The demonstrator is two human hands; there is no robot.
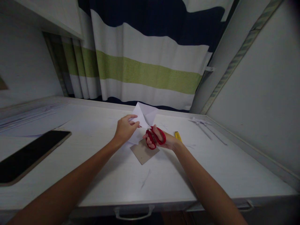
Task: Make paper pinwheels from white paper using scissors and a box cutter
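Note:
My left hand (125,128) pinches a folded white sheet of paper (144,116) and holds it up above the white desk (117,175). My right hand (161,140) has its fingers through the handles of red scissors (155,137), whose blades reach into the paper's lower edge. A brown piece of cardboard (143,153) lies flat on the desk just under both hands.
A dark phone or tablet (28,156) lies at the left. A yellow object (178,135) rests right of my right hand, thin white paper strips (206,126) farther right. Large paper sheets (30,120) lie at the far left. A striped curtain (145,72) hangs behind; drawer handles (133,215) show below.

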